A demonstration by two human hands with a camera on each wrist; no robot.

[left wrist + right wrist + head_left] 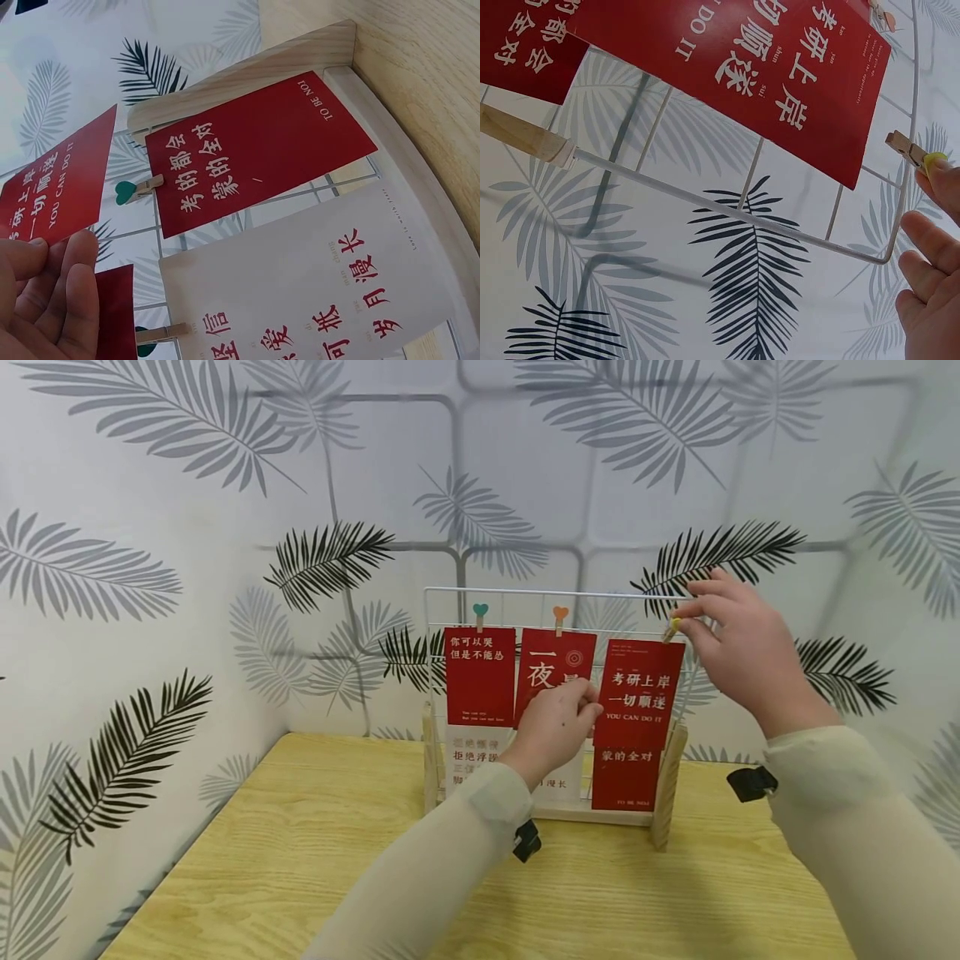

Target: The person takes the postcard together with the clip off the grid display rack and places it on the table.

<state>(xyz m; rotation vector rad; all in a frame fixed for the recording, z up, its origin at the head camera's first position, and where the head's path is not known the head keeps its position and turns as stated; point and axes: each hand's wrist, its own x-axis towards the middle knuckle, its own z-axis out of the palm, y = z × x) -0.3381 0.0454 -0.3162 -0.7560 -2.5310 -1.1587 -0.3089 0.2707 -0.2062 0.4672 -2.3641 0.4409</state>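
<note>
A red card with white lettering [637, 693] is pinched at its left edge by my left hand [555, 731], at the right end of a white wire rack [510, 592]. My right hand [750, 652] pinches a small wooden clothespin [906, 148] with a yellow end, beside the rack's upper right corner. In the right wrist view the clothespin's tip stands apart from the card. Behind and below hangs another red card [262, 154], held on the rack by a clothespin with a green heart [127, 192].
Two more red cards hang in the upper row: the left card [480, 681] under a green-heart clothespin [480, 612], the middle card [536, 660] under an orange-heart clothespin [559, 615]. White cards [300, 285] hang below. The rack's wooden base [592, 815] stands on a wood-grain table [315, 827].
</note>
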